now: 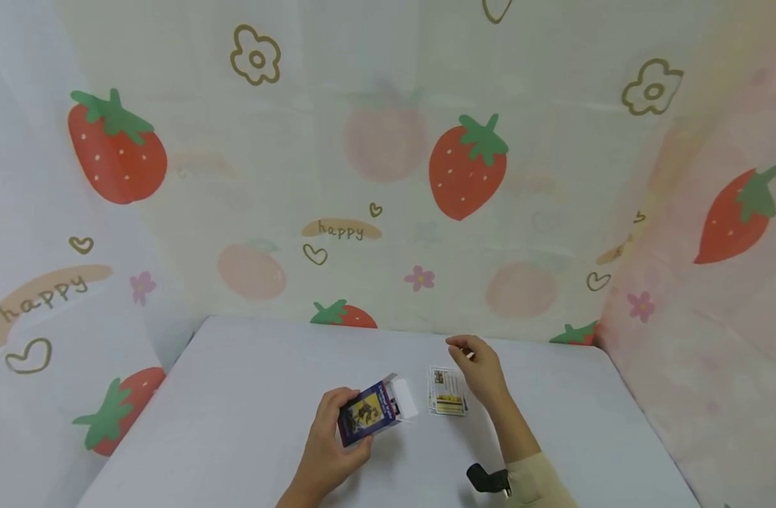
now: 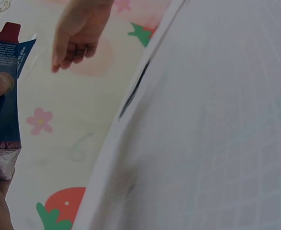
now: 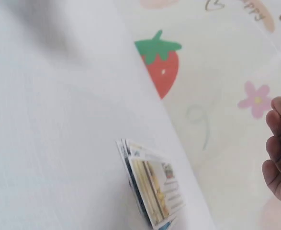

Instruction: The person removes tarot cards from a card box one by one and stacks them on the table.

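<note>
My left hand (image 1: pixel 331 437) grips a dark blue card box (image 1: pixel 367 415) with a yellow picture on its front. The box is tilted, its white top flap (image 1: pixel 402 396) standing open to the right. In the left wrist view the box's narrow blue side (image 2: pixel 5 110) shows, with the thumb on it. A small stack of printed cards (image 1: pixel 447 391) lies on the table, its edges slightly uneven. My right hand (image 1: pixel 482 370) hovers up and to the right of the stack, fingers loosely bent, with nothing visible in them. The right wrist view shows the cards (image 3: pixel 154 187) apart from those fingers.
A white-covered table (image 1: pixel 248 395) bears the cards. Behind it hangs a pale curtain (image 1: pixel 388 197) printed with strawberries, hearts and flowers, and similar sheets close off the left and right sides. A black strap piece (image 1: pixel 487 479) sits at the right wrist.
</note>
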Demonstrator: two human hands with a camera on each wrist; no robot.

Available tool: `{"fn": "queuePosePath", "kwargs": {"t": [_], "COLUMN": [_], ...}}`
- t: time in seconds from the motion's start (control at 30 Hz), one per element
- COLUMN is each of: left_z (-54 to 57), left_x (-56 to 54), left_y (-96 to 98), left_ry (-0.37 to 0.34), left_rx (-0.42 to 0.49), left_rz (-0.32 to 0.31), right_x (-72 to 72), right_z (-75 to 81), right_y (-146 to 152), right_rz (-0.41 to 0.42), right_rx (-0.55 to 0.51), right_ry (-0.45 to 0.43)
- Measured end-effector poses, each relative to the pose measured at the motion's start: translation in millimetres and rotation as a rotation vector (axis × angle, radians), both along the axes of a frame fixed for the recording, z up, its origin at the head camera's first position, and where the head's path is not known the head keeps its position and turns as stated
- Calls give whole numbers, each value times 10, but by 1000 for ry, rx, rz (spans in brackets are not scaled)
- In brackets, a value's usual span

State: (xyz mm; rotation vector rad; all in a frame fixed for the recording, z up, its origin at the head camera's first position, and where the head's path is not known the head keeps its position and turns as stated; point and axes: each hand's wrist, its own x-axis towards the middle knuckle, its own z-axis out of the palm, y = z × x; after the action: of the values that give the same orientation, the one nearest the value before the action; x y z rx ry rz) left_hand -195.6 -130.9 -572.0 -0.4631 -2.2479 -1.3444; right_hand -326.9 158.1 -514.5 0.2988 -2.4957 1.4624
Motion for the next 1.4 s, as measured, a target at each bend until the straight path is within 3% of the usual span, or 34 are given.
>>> {"fn": "queuePosePath", "kwargs": {"t": [0.27, 0.63, 1.17, 1.4], "left_z": [4, -57, 1, -7], "left_x": [-20, 31, 19, 0], "left_y": [-12, 12, -16, -15], "left_ry": [0, -9, -2, -7], "left_rx": [7, -3, 11, 4], "left_rz": [-7, -10, 11, 9], "right_x": [279, 725, 1002, 1045], "right_z": [141, 178, 377, 352], "right_y": [-76, -166, -374, -432], "right_rz": [11, 12, 145, 165], "right_rx": [-25, -82, -121, -69], "right_ry": [14, 40, 166, 155]}}
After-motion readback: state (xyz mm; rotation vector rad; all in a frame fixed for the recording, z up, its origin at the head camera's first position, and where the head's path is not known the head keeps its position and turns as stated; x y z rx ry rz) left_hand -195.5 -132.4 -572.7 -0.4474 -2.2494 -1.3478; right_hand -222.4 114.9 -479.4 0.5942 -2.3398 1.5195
